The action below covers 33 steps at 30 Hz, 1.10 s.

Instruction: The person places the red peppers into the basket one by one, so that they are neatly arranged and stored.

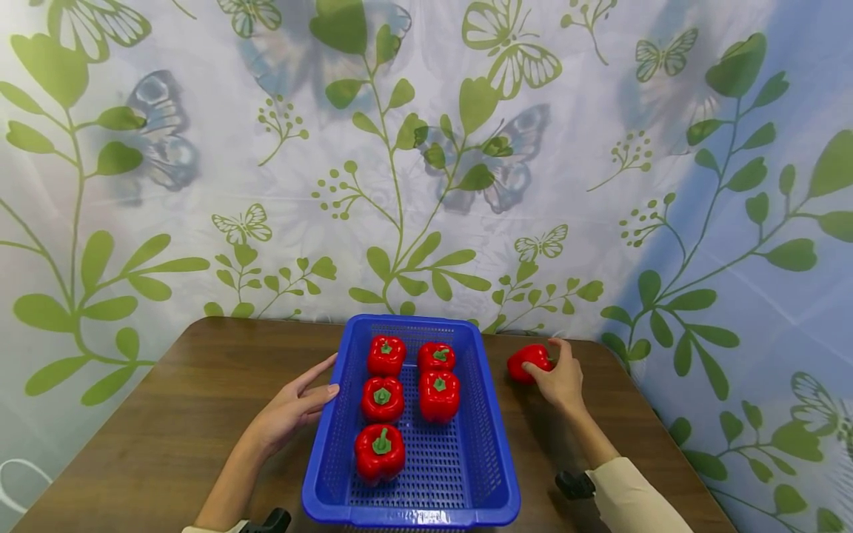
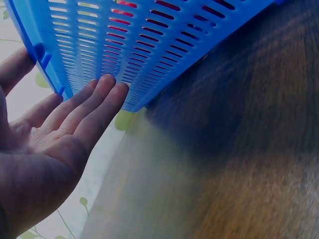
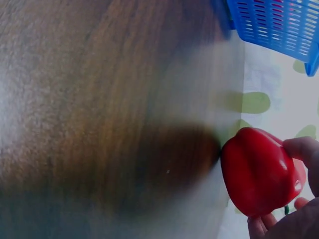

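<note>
A blue perforated plastic basket (image 1: 496,444) stands on the table with several red bell peppers (image 1: 380,453) inside, their green stems up. My left hand (image 1: 293,411) is at the basket's left side, fingers fairly straight, the thumb at the rim; in the left wrist view its fingertips (image 2: 107,79) touch or nearly touch the slotted wall. To the right of the basket, my right hand (image 1: 560,377) grips another red bell pepper (image 1: 526,363) that lies on its side near the table's back edge. The right wrist view shows thumb and fingers around that pepper (image 3: 259,172).
The brown wooden table (image 1: 193,400) extends to both sides of the basket. Behind it hangs a pale curtain (image 1: 426,185) printed with green leaves and butterflies. A dark wrist strap (image 1: 574,485) shows at the right sleeve.
</note>
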Tool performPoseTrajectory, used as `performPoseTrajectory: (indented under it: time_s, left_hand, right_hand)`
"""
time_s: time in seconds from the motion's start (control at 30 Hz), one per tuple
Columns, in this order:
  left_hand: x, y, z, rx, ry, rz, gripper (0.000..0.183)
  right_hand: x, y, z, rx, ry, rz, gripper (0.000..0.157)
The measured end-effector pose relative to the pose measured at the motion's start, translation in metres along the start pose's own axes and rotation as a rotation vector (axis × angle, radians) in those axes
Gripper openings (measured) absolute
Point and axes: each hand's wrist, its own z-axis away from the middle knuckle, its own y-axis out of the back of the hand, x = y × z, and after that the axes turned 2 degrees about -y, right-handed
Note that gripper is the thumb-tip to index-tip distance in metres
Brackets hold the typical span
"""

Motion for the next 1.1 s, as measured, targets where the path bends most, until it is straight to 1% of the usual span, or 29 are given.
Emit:
performPoseTrajectory:
  time_s: [0.13,0.23,0.37,0.47,0.6,0.8,0.93,1.1]
  left_hand:
    - [0.000,-0.002,0.001,0.004,-0.001,-0.001,0.066]
    - [0.000,-0.003,0.001,0.003,-0.002,0.001,0.066]
    - [-0.001,-0.005,0.002,0.000,-0.007,0.002,0.066]
    - [-0.001,-0.007,0.003,0.003,-0.007,-0.001,0.066]
    - [-0.002,-0.009,0.005,0.007,-0.004,-0.001,0.066]
    - [-0.004,-0.013,0.007,0.005,-0.005,0.007,0.066]
    - [-0.004,-0.015,0.009,0.012,-0.006,0.014,0.066]
    - [-0.006,-0.017,0.011,0.017,-0.013,0.015,0.066]
  right_hand:
    - [-0.003,0.004,0.000,-0.001,0.010,0.022,0.076]
    - [-0.005,0.007,0.001,-0.026,0.014,0.064,0.079]
    - [-0.007,0.012,0.004,-0.067,0.035,0.113,0.075]
    - [-0.008,0.014,0.007,-0.084,0.039,0.118,0.070]
    - [-0.008,0.015,0.008,-0.098,0.032,0.124,0.069]
    - [-0.005,0.018,0.010,-0.130,0.017,0.112,0.072]
    - [-0.005,0.021,0.012,-0.114,0.023,0.106,0.075]
    - [-0.011,0.026,0.013,-0.071,0.064,0.117,0.074]
